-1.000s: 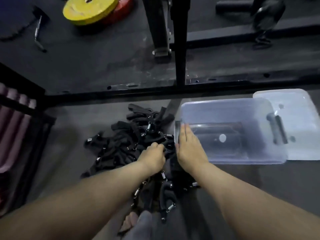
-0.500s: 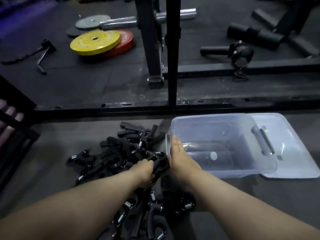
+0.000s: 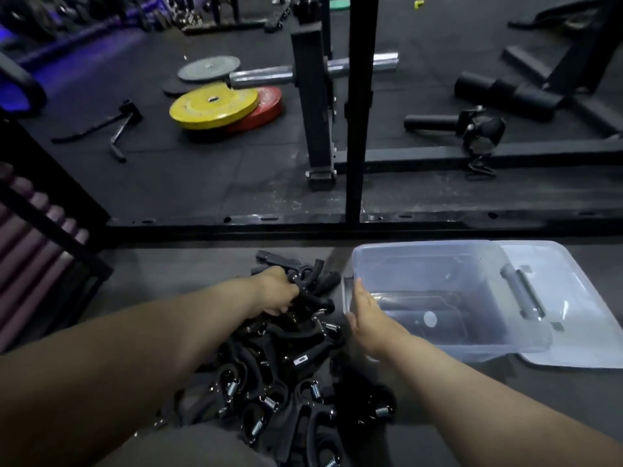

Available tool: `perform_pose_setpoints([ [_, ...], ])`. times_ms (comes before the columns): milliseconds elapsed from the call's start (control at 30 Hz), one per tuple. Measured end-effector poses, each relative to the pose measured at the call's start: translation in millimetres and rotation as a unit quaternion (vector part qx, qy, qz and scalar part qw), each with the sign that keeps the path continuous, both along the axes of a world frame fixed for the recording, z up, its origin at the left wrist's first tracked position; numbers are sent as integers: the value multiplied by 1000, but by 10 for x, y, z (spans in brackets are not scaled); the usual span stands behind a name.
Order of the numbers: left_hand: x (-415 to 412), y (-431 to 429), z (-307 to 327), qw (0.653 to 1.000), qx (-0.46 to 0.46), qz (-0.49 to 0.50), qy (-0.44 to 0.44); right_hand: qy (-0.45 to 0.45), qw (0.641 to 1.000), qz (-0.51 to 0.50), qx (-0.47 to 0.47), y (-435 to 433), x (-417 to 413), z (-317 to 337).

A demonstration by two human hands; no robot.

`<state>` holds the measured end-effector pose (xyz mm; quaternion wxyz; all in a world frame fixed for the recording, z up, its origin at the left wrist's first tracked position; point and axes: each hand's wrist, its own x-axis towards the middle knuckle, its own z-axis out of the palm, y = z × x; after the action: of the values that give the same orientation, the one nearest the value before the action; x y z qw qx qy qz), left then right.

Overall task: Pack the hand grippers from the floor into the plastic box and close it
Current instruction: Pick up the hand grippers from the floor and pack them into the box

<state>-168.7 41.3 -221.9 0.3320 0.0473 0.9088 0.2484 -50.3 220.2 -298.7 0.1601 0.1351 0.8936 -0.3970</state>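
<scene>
While left hand (image 3: 278,291) seemingly grips grippers (image 3: 286,375), right hand (image 3: 365,318) flattens against one box (image 3: 438,345).

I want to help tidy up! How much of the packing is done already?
Hardly any yet. The plastic box stands open, with no grippers visible inside, and its lid lies beside it. The left hand is closed on grippers at the pile of hand grippers; the right hand rests open against the box wall. Left: moving the pile and closing the lid.

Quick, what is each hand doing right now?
Left hand: closed on hand grippers at the top of the pile.
Right hand: open, fingers flat against the plastic box, holding nothing.
</scene>
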Motion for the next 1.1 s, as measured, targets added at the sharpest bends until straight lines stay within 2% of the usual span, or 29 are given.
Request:
perform_pose_setpoints([
  [167, 83, 3, 722, 996, 59, -26, 66, -63, 998, -5, 14, -34, 16, 610],
  [233, 177, 62, 993, 991, 60, -63, 104, -30, 990, -90, -100, -115, 19, 886],
  [267, 229, 105, 1105, 986, 61, -83, 130, -8, 967, -160, -199, -158, 19, 1029],
  [333, 373, 186, 1289, 975, 76, -120, 172, 5, 874, -272, -404, -240, 27, 1328],
  [367, 483, 218, 1380, 969, 79, -140, 190, 9, 835, -289, -468, -261, 39, 1466],
  [400, 607, 247, 1459, 962, 78, -160, 205, 16, 810, -293, -507, -272, 64, 1592],
  [467, 848, 291, 1588, 951, 82, -203, 220, 32, 794, -308, -523, -283, 146, 1838],
  [600, 1135, 268, 1764, 929, 78, -290, 215, 28, 808, -332, -485, -196, 386, 2197],
  [767, 1028, 224, 1786, 935, 28, -301, 186, 40, 817, -352, -455, 150, 556, 2227],
  [933, 837, 387, 1568, 951, 34, -255, 173, 5, 853, -332, -403, 479, 474, 1783],
  [1100, 602, 638, 922, 962, 5, -233, 140, -56, 895, -321, -304, 789, 213, 1120],
])
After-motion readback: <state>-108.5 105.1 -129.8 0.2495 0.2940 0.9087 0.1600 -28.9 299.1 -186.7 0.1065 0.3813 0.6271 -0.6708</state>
